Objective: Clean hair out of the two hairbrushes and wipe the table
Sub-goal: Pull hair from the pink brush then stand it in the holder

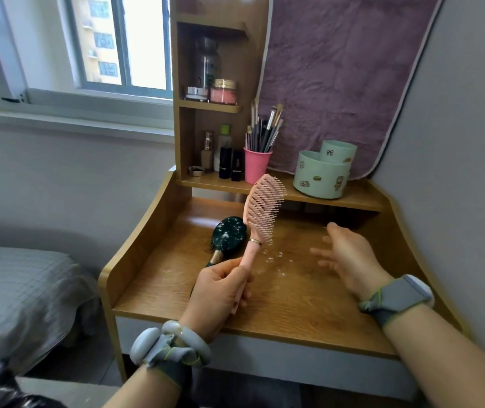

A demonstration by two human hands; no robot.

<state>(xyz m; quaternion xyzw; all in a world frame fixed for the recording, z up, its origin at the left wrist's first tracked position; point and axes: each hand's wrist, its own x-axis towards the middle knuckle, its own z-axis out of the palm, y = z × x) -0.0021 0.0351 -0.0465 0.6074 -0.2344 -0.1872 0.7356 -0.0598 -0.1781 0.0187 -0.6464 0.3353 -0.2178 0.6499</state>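
Currently: left hand (220, 290) grips pink brush (262, 213) handle; right hand (350, 260) spread, blurred, empty. Next: pluck bristles; dark brush (229, 235) pending.

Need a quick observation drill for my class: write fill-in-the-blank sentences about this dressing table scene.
1. The left hand grips the pink hairbrush by its ____.
2. The dark hairbrush lies on the table, flecked with ____ specks.
3. The right hand, fingers spread, holds ____.
4. The makeup brushes stand in a pink ____.
Missing words: handle; white; nothing; cup.
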